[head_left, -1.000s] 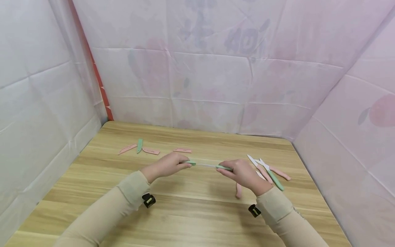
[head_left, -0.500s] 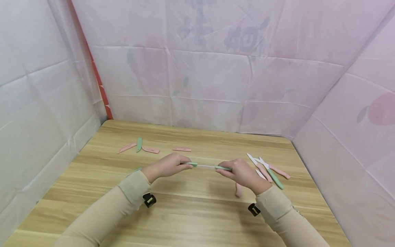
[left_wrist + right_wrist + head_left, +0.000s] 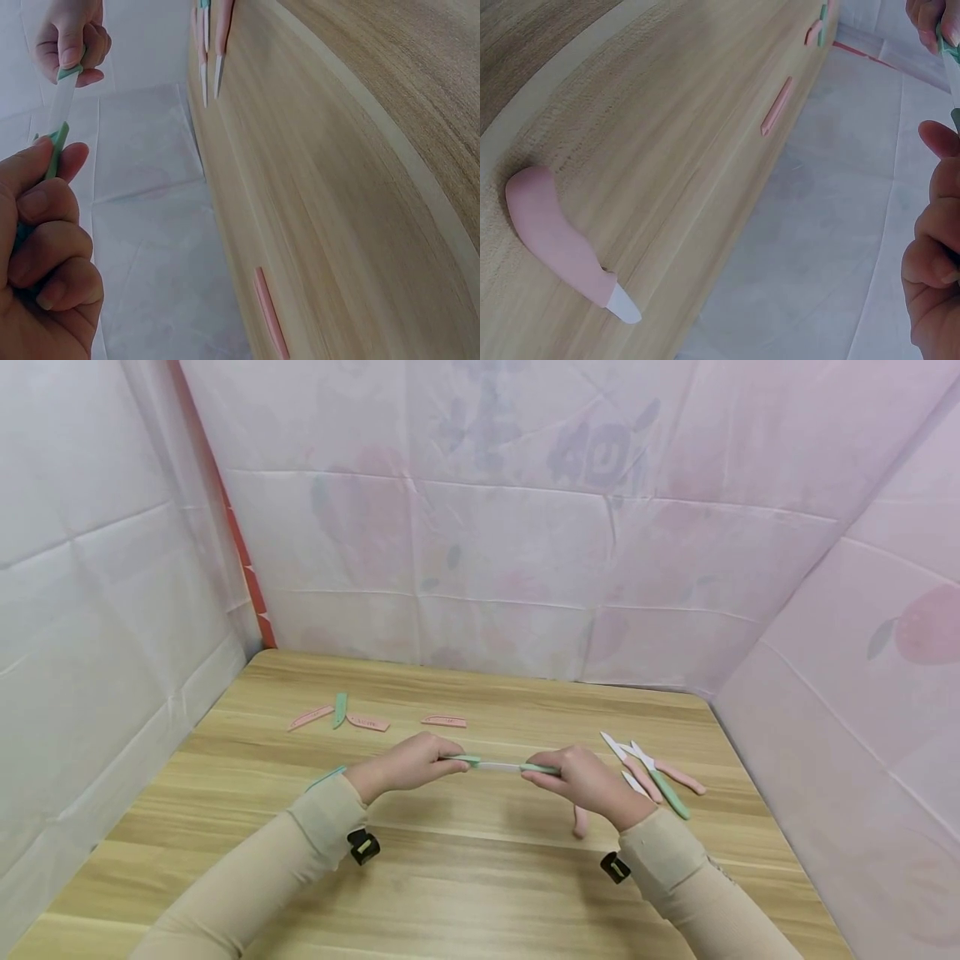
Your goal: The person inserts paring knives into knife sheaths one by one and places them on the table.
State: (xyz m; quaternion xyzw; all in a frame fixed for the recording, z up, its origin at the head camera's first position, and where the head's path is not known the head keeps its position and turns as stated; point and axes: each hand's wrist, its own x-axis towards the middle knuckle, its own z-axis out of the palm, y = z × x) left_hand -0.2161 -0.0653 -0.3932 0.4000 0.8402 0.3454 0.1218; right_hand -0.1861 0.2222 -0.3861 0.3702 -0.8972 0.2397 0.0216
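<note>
Nearest us on the table (image 3: 465,877), short of its right edge, a curved pink-handled knife with a white blade (image 3: 562,236) lies below the right hand (image 3: 583,781), which we think could knock it if lowered. Beyond, above the table and about midway between its side edges, that hand grips a slim green-handled, white-bladed knife (image 3: 498,767), while the left hand (image 3: 415,767) pinches a flat green sheath (image 3: 467,759); a crooked push could, we judge, send the tip towards the left hand.

Head view forward-down, wrist views close, shared tabletop (image 3: 480,885)
</note>
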